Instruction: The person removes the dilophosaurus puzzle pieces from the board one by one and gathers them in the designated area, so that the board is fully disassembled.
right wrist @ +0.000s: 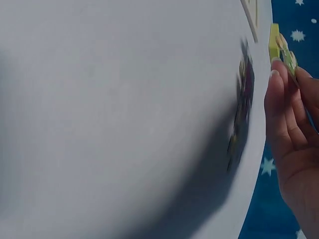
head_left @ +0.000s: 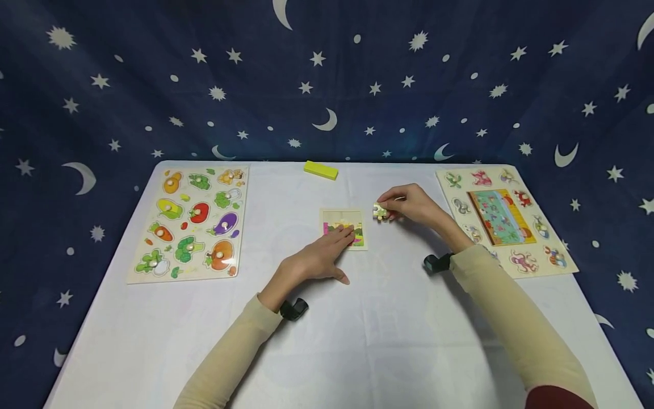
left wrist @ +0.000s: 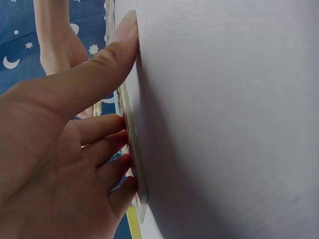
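Note:
A small square wooden puzzle tray [head_left: 341, 216] lies mid-table, with coloured picture pieces in its lower part. My left hand [head_left: 313, 259] rests its fingertips on those pieces, thumb spread out to the side. In the left wrist view, the fingers of the left hand [left wrist: 55, 144] reach over the edge of the tray [left wrist: 133, 144]. Right of the tray, my right hand [head_left: 416, 205] pinches a jigsaw piece [head_left: 379, 211] between thumb and fingers. The right wrist view shows the piece [right wrist: 288, 56] raised in the right hand [right wrist: 294, 119], with a blurred group of pieces [right wrist: 242, 104] on the cloth nearby.
A yellow block [head_left: 321, 170] lies near the back edge. At the left is a vegetable puzzle board [head_left: 191, 230]; at the right, a sea-animal board [head_left: 511, 222] carries a rectangular picture puzzle [head_left: 501, 217]. A star-and-moon cloth [head_left: 327, 85] hangs behind the white table [head_left: 357, 341].

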The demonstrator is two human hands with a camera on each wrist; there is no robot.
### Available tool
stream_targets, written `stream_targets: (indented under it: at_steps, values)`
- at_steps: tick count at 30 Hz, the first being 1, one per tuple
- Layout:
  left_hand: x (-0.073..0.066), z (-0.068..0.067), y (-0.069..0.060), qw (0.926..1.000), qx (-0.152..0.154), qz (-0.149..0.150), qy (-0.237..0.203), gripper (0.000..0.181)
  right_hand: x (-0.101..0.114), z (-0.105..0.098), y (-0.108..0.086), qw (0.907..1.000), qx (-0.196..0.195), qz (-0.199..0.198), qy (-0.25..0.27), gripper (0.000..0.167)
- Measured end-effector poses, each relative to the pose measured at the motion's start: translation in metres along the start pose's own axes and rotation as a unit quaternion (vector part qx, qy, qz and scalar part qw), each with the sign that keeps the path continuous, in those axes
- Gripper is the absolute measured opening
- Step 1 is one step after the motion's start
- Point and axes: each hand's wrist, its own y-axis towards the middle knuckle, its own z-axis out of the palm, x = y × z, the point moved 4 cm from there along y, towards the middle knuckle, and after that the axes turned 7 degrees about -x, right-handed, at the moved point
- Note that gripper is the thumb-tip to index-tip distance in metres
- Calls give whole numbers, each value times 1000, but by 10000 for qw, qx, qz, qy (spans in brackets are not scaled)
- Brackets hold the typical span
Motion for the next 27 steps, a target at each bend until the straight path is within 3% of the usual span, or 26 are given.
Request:
stream_targets:
  at_steps: [12,27]
  values:
    - [-1,0,-1,10000,-14,-39,-20,106,-31,-38,-18,9993,-228,283,-132,29]
    - [-1,0,-1,10000,-19,-84,-26,106,-58,-58,-23,9960,-260,609,-592,28]
